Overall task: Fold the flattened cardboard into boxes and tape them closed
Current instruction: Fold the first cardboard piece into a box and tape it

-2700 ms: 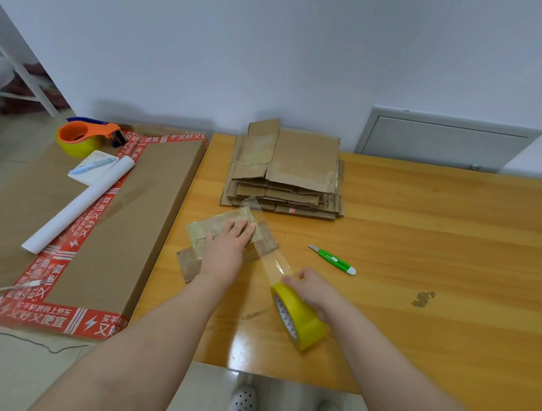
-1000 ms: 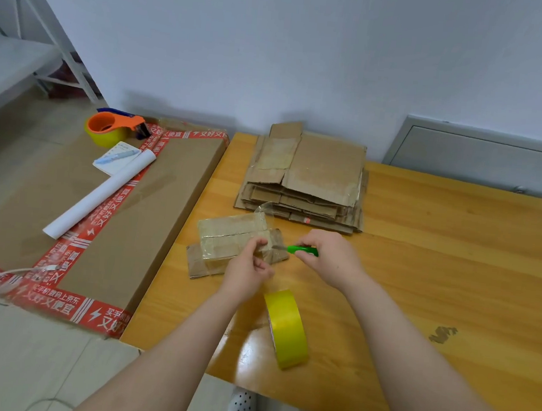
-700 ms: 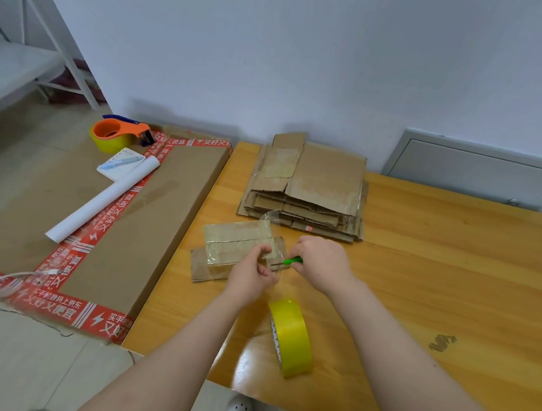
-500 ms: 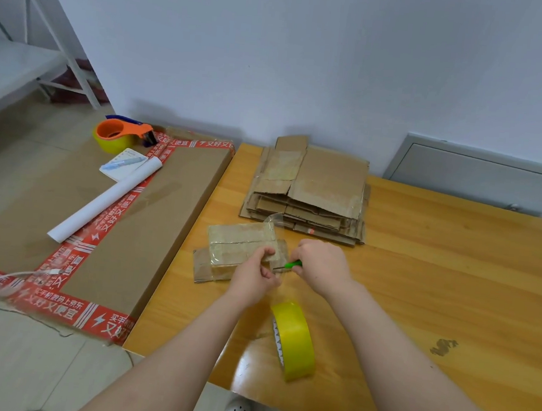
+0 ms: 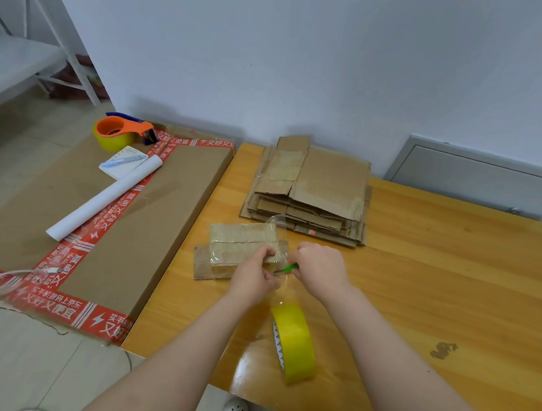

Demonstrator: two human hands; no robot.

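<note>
A small folded cardboard box (image 5: 241,247), wrapped in clear tape, lies on the wooden table (image 5: 436,285) near its left edge. My left hand (image 5: 254,277) pinches the clear tape strip at the box's right end. My right hand (image 5: 320,268) grips a green utility knife (image 5: 290,268) whose blade meets that strip. The strip runs down to a yellow tape roll (image 5: 295,343) standing on edge near the table's front. A stack of flattened cardboard (image 5: 310,192) lies behind the box.
A large flat carton with red printed tape (image 5: 97,232) lies left of the table. On it are an orange tape dispenser (image 5: 119,129), a notepad with a pen (image 5: 123,161) and a white paper roll (image 5: 106,197). A white cable (image 5: 1,276) crosses its front corner.
My right hand let go of the tape roll, picked up the green knife and brought it to the strip. My left hand moved from the box top to pinch the tape.
</note>
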